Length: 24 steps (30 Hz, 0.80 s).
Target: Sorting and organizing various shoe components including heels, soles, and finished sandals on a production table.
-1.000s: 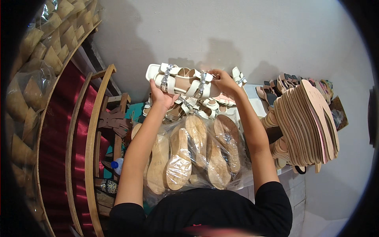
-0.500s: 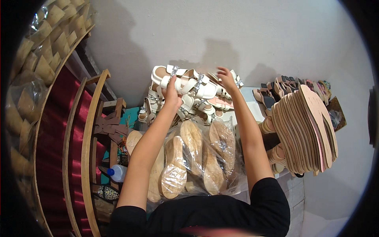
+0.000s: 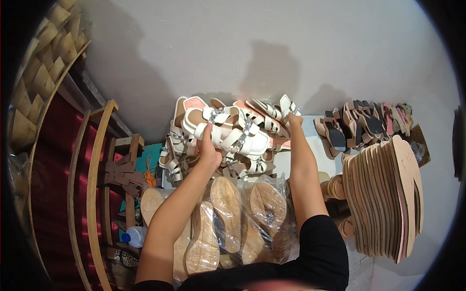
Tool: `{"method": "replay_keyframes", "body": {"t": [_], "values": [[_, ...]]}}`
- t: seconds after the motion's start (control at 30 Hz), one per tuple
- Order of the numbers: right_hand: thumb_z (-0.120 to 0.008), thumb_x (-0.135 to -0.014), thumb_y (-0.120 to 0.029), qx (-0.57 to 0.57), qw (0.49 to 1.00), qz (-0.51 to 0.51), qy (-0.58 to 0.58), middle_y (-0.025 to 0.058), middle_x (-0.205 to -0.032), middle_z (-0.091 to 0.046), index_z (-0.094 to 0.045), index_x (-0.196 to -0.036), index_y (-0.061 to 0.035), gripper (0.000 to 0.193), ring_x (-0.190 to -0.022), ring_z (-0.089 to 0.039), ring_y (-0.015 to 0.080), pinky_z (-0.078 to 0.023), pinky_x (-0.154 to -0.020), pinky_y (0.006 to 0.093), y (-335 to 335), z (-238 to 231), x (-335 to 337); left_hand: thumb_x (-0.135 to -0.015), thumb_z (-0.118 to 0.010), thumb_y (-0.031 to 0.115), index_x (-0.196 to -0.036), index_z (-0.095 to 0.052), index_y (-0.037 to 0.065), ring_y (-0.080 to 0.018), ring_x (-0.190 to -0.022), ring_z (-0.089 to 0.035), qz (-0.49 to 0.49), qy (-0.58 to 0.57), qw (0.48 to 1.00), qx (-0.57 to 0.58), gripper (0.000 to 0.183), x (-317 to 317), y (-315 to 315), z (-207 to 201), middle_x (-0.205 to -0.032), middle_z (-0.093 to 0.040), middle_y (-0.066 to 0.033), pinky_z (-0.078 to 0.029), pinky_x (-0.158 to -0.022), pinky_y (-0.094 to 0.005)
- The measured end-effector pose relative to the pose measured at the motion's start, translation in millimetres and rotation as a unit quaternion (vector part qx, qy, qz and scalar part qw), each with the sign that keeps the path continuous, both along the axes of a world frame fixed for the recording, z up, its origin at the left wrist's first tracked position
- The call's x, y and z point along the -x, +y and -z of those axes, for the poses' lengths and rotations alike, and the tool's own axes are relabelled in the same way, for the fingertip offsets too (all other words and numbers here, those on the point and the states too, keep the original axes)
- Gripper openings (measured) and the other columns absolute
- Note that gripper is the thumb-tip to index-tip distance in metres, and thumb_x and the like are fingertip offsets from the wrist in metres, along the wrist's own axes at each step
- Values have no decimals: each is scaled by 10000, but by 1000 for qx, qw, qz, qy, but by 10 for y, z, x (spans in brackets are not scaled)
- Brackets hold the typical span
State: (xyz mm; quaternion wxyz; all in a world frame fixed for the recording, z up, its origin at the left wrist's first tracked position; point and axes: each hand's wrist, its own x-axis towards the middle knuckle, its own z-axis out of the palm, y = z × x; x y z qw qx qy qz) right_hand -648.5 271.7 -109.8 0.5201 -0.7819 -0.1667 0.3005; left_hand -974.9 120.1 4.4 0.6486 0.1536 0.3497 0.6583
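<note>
My left hand is closed around white strappy sandals with silver ornaments, its thumb on top and its other fingers hidden beneath. To the right, my right hand grips another white sandal near the wall; most of its fingers are out of sight behind it. A pile of similar white sandals, some showing pink insoles, lies under and around both hands. Closer to me, tan wooden-looking soles lie in clear plastic below my forearms.
A tall stack of tan insoles stands at the right. Behind it are black-soled sandals in a row along the wall. At the left are a curved wooden rack, a blue-capped bottle and a brown cut strap piece.
My right hand, spread and blurred before, has closed on a white sandal. My left hand still holds its sandals. The whole view has shifted, with most things now lower in it.
</note>
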Motion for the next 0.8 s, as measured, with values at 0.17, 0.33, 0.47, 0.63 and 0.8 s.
{"method": "replay_keyframes", "body": {"t": [0.17, 0.33, 0.47, 0.63, 0.8], "values": [[-596, -667, -123, -20, 998, -13, 50, 208, -918, -579, -511, -957, 127, 393, -831, -575, 287, -456, -687, 367, 77, -347, 370, -773, -604, 255, -1056, -462, 101, -175, -844, -554, -38, -63, 997, -24, 352, 184, 153, 38, -944, -532, -28, -507, -676, -342], [-559, -710, -177, -160, 981, -60, -88, 177, -841, -587, -531, -940, 91, 354, -762, -569, 251, -456, -636, 341, -107, -898, 1168, -757, -603, 332, -1126, -444, 80, -211, -936, -554, -106, -65, 992, 1, 474, 237, 157, -111, -1050, -534, -66, -490, -743, -358], [-515, -748, -173, -238, 927, -265, -117, 149, -817, -582, -541, -934, 66, 304, -704, -561, 221, -455, -616, 300, -286, -1118, 1587, -763, -586, 356, -1153, -431, 79, -215, -943, -549, -60, -90, 993, -43, 503, 289, 170, -60, -1073, -524, -74, -472, -785, -363], [-622, -710, -262, -200, 875, -294, -328, 210, -1100, -482, -532, -1026, -11, 413, -952, -503, 289, -424, -776, 360, -267, -950, 1145, -772, -580, 333, -1153, -429, 75, -208, -938, -555, -76, -85, 993, -32, 483, 204, 144, -99, -1064, -529, -70, -488, -763, -355], [-802, -411, -300, 190, 813, -389, -389, 202, -1375, -118, -155, -1334, -105, 1144, -1227, -235, 373, -248, -980, 504, -474, -820, 1000, -776, -581, 316, -1133, -436, 71, -197, -904, -574, -89, -70, 993, -22, 457, 350, 140, -38, -1042, -544, -63, -517, -699, -333]]}}
